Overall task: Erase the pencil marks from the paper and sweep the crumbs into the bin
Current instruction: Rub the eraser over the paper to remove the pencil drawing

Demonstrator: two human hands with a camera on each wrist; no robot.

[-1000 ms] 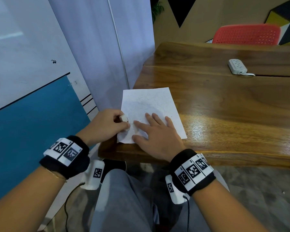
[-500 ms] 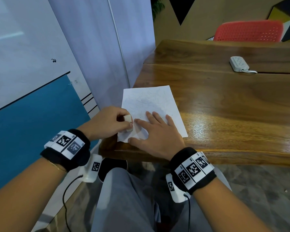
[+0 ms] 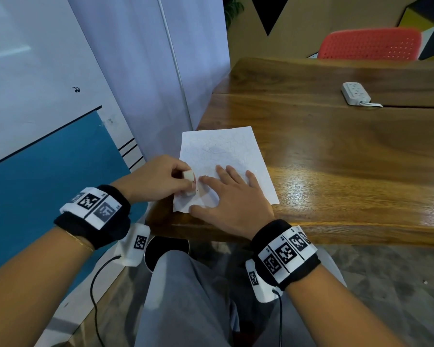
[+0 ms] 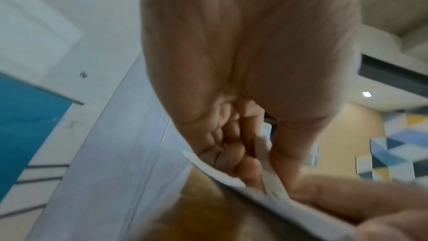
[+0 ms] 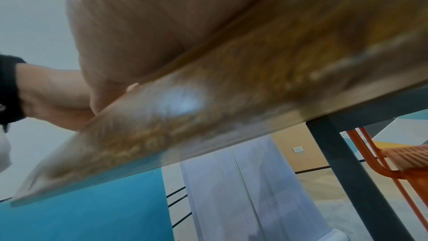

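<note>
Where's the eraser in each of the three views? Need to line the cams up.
Head: eraser, left of centre, pinched in the left hand on the paper's near left corner.
Left wrist: pale sliver between thumb and curled fingers, lower centre; blurred.
Right wrist: not in it; the table edge fills the frame.
Shared landmark: the wooden table edge, in all three views.

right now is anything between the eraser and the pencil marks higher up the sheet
Nothing visible blocks it. The left hand pinches the eraser on the paper's near-left corner. The right hand lies flat beside it to the right, its fingers toward the sheet's middle. The faint scribbles farther up are uncovered.
</note>
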